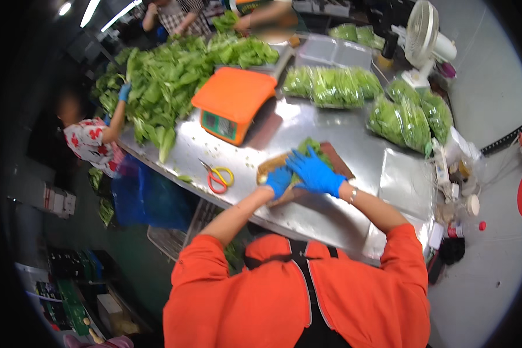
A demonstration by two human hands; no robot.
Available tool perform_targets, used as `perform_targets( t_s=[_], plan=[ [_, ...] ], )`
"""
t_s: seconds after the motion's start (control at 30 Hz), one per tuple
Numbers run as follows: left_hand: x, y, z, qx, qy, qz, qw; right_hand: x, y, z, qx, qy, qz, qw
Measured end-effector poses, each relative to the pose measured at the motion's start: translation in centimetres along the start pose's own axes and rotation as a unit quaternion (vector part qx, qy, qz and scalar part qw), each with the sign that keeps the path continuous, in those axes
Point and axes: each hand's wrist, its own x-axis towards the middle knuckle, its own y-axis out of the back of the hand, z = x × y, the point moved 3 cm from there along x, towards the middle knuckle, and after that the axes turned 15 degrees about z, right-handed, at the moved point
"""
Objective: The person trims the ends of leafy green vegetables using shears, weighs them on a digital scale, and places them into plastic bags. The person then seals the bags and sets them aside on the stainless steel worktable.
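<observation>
Both hands wear blue gloves and meet over a bunch of leafy greens (pixel 309 145) near the table's front edge. My left hand (pixel 279 182) is curled at the stem end of the greens. With fingers spread, my right hand (pixel 315 170) lies over the leaves, partly hiding them. Beneath them is a brown item (pixel 267 167), perhaps a board or wrap, whose kind I cannot tell. A dark red-brown flat piece (pixel 336 161) shows just beyond my right hand. Scissors with red and yellow handles (pixel 219 179) lie to the left. Beyond them stands an orange weighing scale (pixel 235 93).
Loose leafy greens (pixel 169 74) are heaped at the table's far left, where co-workers stand. Bagged greens (pixel 337 87) and more bags (pixel 400 119) lie at the back right, near a white fan (pixel 422 39). Clear plastic bags (pixel 406 180) lie flat at right, beside jars (pixel 467 205).
</observation>
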Motion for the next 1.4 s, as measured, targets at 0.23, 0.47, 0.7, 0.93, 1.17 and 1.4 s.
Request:
perform_targets(
  t_s=[0.23,0.47,0.7,0.93,1.17,1.4],
  plan=[
    [2.9,-0.6,-5.2,-0.212,-0.08,-0.185,0.956,1.3,-1.4,1.8,0.1,-0.102,-0.145,0.979],
    [5.9,1.0,-5.5,-0.284,0.081,-0.199,0.935,0.2,-1.4,2.2,0.08,-0.098,-0.068,0.99],
    [8.2,-1.1,-2.4,-0.095,-0.019,-0.156,0.983,0.1,-1.5,1.6,0.039,-0.131,-0.14,0.981],
    [8.6,-0.5,-5.2,-0.074,0.114,-0.158,0.978,0.8,-0.6,0.9,-0.011,-0.072,-0.105,0.992],
    [7.0,4.2,-2.7,-0.217,0.13,-0.274,0.928,0.2,-0.8,1.4,0.0,-0.088,-0.099,0.991],
    [7.4,0.2,-4.7,-0.177,0.112,-0.198,0.958,-0.1,-0.9,1.2,0.045,-0.134,-0.115,0.983]
  ],
)
